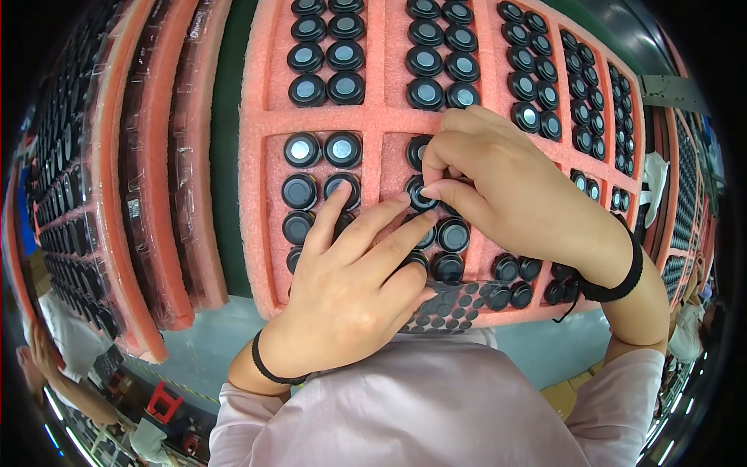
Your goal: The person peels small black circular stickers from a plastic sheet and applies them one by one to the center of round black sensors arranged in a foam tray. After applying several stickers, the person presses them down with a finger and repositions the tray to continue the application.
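A pink foam tray (257,194) lies under both hands, split by raised foam walls into compartments filled with black round parts (306,89), set in rows of 2 in those nearest the middle. The left hand (334,300) is palm down over the near-left part of the tray, its fingers (331,210) spread well apart, with the index fingertip over a dark-topped part and the next 2 fingers reaching across the foam wall toward the neighbouring compartment. A thin sheet with round spots (447,307) juts out beside the left thumb at the tray's near edge. The right hand (510,179) comes over from the right, its thumb and index finger drawn together in a pinch at the top of a black part (420,194) that sits in that neighbouring compartment. Whether the left thumb grips the sheet, or the right pinch has hold of anything, cannot be told from this view. In the far compartments many parts show pale silver discs on top; in the near-left compartment 2 do, while those nearer the person have dark tops. A black band (264,366) circles the left wrist, and another (622,272) the right. To the left stand pink foam layers with clear plastic (159,194), and a red stool (163,402) lower down
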The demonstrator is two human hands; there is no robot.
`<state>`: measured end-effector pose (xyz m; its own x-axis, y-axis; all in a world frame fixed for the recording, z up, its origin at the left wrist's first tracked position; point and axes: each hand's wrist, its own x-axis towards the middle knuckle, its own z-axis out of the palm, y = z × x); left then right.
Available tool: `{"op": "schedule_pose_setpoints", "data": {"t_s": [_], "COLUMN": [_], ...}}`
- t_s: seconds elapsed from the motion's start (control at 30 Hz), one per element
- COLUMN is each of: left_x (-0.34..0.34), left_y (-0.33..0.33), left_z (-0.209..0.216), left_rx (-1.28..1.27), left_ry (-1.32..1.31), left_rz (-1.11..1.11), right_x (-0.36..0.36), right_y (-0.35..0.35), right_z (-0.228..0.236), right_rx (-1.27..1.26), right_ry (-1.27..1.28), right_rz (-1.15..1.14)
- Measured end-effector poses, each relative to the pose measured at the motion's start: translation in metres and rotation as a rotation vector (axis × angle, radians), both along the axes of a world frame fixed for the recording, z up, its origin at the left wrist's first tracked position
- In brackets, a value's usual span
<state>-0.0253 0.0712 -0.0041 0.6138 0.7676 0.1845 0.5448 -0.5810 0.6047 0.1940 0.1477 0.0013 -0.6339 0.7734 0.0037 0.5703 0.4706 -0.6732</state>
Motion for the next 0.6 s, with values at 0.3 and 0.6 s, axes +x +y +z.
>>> {"op": "schedule_pose_setpoints", "data": {"t_s": [0.3, 0.6], "left_x": [0.0009, 0.0038], "left_y": [0.0008, -0.0007], "left_z": [-0.0003, 0.0011], "left_rx": [-0.003, 0.004], "left_ry": [0.0, -0.005], "left_rz": [0.007, 0.009], "right_x": [-0.0018, -0.004], "right_y": [-0.0018, -0.0035], "right_z": [0.0006, 0.002], "right_rx": [0.015, 0.046], "right_ry": [-0.041, -0.032], "right_rz": [-0.013, -0.061]}}
